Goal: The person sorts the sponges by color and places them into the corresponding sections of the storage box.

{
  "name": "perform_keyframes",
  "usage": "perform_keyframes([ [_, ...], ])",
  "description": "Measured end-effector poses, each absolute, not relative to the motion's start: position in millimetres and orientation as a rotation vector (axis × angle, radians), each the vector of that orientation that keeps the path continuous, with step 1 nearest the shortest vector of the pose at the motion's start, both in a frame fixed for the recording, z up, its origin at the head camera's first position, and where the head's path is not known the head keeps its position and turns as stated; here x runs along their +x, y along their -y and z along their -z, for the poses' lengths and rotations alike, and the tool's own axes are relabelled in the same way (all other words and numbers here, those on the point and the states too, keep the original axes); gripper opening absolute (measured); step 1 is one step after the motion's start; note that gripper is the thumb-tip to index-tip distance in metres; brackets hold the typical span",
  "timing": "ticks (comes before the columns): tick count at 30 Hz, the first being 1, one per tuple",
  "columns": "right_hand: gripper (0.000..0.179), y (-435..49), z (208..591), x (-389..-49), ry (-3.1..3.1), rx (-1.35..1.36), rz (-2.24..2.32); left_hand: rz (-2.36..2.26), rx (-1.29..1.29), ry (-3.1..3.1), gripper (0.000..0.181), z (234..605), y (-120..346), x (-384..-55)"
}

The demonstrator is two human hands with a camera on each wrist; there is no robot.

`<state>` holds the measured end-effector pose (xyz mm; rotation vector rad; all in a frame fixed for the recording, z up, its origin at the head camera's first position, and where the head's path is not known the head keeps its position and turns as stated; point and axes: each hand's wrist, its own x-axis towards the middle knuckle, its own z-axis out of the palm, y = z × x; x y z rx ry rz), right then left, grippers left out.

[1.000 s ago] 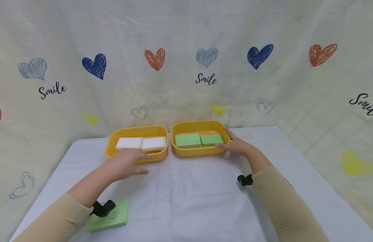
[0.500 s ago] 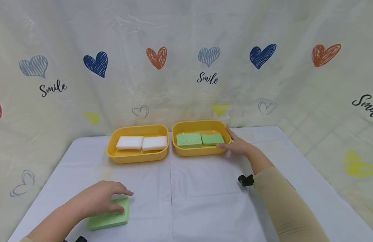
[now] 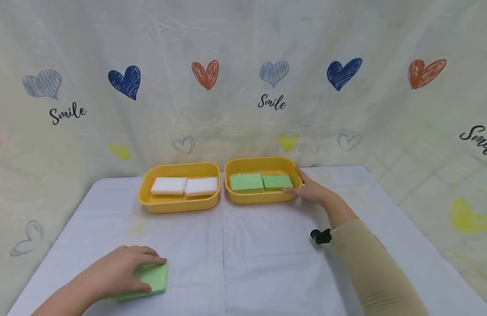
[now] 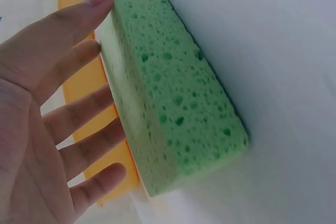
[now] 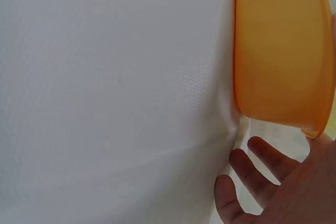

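A green sponge (image 3: pixel 154 277) lies on the table near its front left. My left hand (image 3: pixel 122 270) is over it, fingers spread. In the left wrist view, the thumb reaches one edge of the green sponge (image 4: pixel 173 87), while the other fingers extend past the opposite side of its top face. My right hand (image 3: pixel 312 191) holds the right end of the right yellow tub (image 3: pixel 263 199), its thumb over the front rim and a finger along the side. The right wrist view has its other fingers loose beside the tub (image 5: pixel 281 51). Two green sponges (image 3: pixel 246 183) lie inside that tub.
A second yellow tub (image 3: pixel 180 206), close on the left of the first, contains two white sponges (image 3: pixel 169 186). Both tubs stand at the back of the white-covered table (image 3: pixel 263 254). Behind them hangs a sheet (image 3: pixel 235 127) printed with hearts.
From the left tub, my left hand has come back toward the table's front and down over the loose green sponge. My right hand has stayed at the right tub.
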<state>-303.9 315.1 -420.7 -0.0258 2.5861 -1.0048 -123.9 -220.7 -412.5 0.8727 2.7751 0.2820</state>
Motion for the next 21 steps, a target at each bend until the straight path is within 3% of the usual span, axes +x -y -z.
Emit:
perform_keyframes([
  [11,0.113,-313.0,418.2,-302.3,-2.585,-0.011,1.015,-0.257,0.759,-2.762,0.071,413.4,229.5,-117.6],
  [21,0.114,-312.0,418.8,-300.0,-2.581,0.004,1.033,-0.249,0.936,-2.884,0.060,402.6,221.0,-125.9],
])
